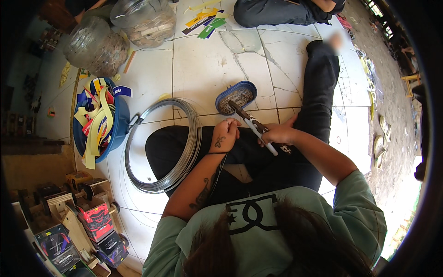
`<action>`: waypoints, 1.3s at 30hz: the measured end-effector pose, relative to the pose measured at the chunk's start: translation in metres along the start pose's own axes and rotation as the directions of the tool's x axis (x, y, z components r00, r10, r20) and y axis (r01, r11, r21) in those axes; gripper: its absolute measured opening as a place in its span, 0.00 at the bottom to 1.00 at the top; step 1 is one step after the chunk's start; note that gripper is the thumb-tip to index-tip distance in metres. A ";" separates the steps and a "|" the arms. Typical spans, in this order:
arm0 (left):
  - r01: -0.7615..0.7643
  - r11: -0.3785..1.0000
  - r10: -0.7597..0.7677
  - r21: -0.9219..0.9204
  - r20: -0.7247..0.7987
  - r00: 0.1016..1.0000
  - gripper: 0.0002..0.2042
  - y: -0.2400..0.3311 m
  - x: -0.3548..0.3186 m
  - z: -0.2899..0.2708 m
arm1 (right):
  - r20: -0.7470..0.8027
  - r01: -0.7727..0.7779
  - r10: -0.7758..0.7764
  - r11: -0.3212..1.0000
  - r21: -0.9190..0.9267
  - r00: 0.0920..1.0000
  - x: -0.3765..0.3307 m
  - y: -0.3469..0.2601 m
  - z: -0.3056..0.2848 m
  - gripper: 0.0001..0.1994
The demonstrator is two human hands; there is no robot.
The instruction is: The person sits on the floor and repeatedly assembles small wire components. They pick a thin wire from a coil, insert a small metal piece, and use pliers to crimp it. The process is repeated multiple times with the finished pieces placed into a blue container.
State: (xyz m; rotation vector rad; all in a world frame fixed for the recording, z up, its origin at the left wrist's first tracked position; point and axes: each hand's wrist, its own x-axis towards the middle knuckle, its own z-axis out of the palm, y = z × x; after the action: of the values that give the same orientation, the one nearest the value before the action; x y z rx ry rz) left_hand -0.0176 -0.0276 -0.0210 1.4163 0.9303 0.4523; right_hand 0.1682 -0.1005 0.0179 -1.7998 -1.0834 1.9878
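My right hand (279,134) is wrapped round a long two-armed tool, one arm dark brown and worn (249,116), the other pale (254,127). Its working end cannot be made out. Close to its left, my left hand (226,132) is closed with curled fingers; what it pinches, if anything, is hidden. A thin dark line hangs by that wrist. Just beyond the hands, a small blue oval tub (251,87) holds many short thin metal pieces (240,97). A big coil of silver wire (159,185) lies partly on the floor and partly over my left leg.
A blue basin (123,124) full of coloured paper strips (99,117) stands left. Bulging clear plastic bags (143,27) sit beyond it. Wooden box-like pieces with wheels (94,221) crowd the lower left. Another person's leg (277,11) and coloured strips (207,25) are at the far side.
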 end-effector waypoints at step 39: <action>0.260 0.947 -0.287 0.188 0.131 0.949 0.09 0.011 -0.006 -0.004 | -0.279 -0.105 0.071 0.989 -0.107 0.958 0.035 0.015 -0.014 0.12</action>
State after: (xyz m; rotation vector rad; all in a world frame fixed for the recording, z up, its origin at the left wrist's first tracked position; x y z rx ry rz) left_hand -0.0209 -0.0277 -0.0081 1.4246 1.0370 0.0520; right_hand 0.1781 -0.0840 -0.0180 -2.1446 -1.0709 1.6814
